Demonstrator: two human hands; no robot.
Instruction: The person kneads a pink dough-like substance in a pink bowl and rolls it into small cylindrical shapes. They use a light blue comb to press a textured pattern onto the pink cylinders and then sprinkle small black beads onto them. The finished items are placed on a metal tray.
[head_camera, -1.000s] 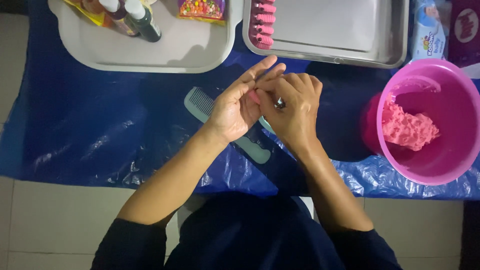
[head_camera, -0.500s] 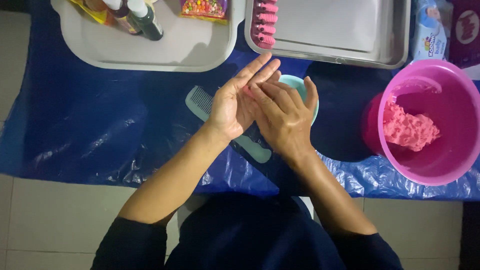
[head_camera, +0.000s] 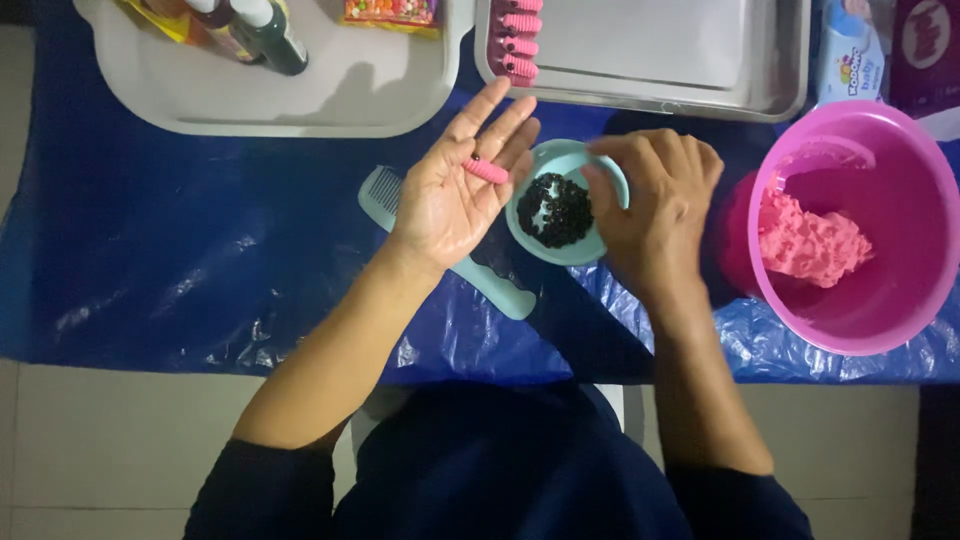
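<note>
Left hand (head_camera: 455, 195), centre of frame, lies palm up with fingers spread flat; a small ridged pink dough roll (head_camera: 487, 170) rests across the finger bases, a dark bead at its left end. The flat palm likely serves as a work surface. Right hand (head_camera: 655, 205) curls over the right rim of a pale blue bowl (head_camera: 600, 170) of black beads (head_camera: 556, 210); fingertips look bunched, whether pinching a bead cannot be told. A comb (head_camera: 380, 192) lies under the left hand. Finished rolls (head_camera: 517, 38) line the metal tray (head_camera: 660, 50) at top. Pink tub (head_camera: 900, 130) of dough (head_camera: 810, 240) sits right.
</note>
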